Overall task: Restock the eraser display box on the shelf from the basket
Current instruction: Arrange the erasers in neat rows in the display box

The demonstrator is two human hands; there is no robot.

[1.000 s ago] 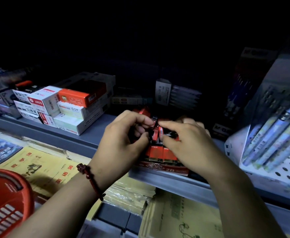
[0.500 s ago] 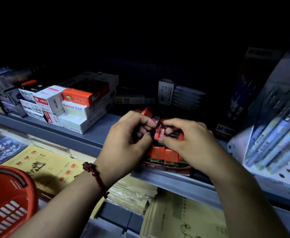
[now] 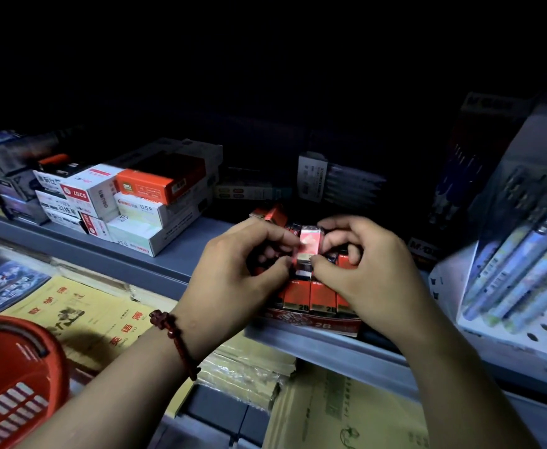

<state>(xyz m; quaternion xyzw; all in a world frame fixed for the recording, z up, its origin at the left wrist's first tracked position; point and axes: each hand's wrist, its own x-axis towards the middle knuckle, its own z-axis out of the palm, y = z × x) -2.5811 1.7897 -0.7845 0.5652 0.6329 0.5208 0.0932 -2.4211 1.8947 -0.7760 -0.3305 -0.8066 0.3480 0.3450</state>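
The red eraser display box point(image 3: 325, 325) sits at the front edge of the grey shelf point(image 3: 110, 251), with a row of red and black erasers point(image 3: 311, 294) standing in it. Over the box, my left hand point(image 3: 233, 270) and my right hand point(image 3: 366, 270) together pinch one red eraser point(image 3: 309, 246) by its sides, its flat face turned up toward me. Both thumbs press at its lower end. The red basket point(image 3: 13, 380) is at the bottom left, its contents not visible.
Stacked white and orange stationery boxes point(image 3: 142, 202) stand on the shelf to the left. Pen packs on a white perforated rack point(image 3: 525, 270) lean at the right. Yellow exercise books point(image 3: 81, 315) lie on the lower shelf. The shelf back is dark.
The eraser between my fingers has turned from edge-on to face-up and sits slightly higher. Both hands stay over the box.
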